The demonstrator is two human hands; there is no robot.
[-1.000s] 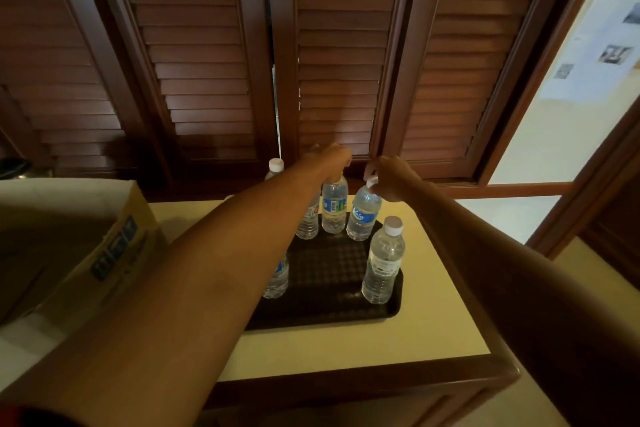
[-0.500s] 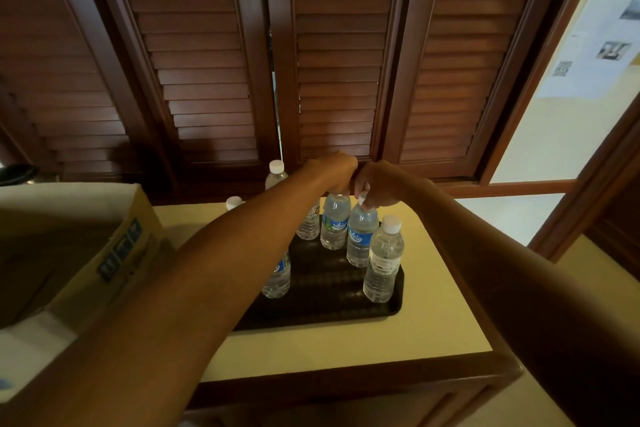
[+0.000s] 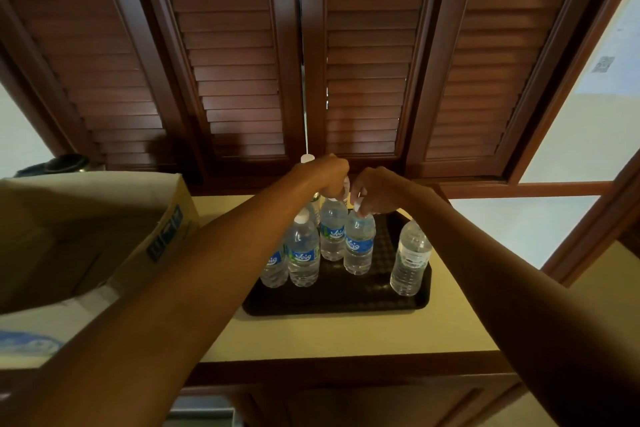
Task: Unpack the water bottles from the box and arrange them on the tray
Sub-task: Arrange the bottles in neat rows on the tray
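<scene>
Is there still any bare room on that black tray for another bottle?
Yes. The tray is bare along its near edge and between the middle bottle and the lone bottle at the right. The far left is crowded: bottles stand bunched there, under the left hand and right hand.

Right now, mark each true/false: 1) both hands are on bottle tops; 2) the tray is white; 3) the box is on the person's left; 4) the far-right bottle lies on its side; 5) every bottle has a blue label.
1) True: the left hand and the right hand each close a grip on a bottle top.
2) False: the tray is black.
3) True: the cardboard box sits on the left.
4) False: the far-right bottle stands upright on the tray.
5) False: that far-right bottle shows no blue label, unlike the front bottle.
</scene>
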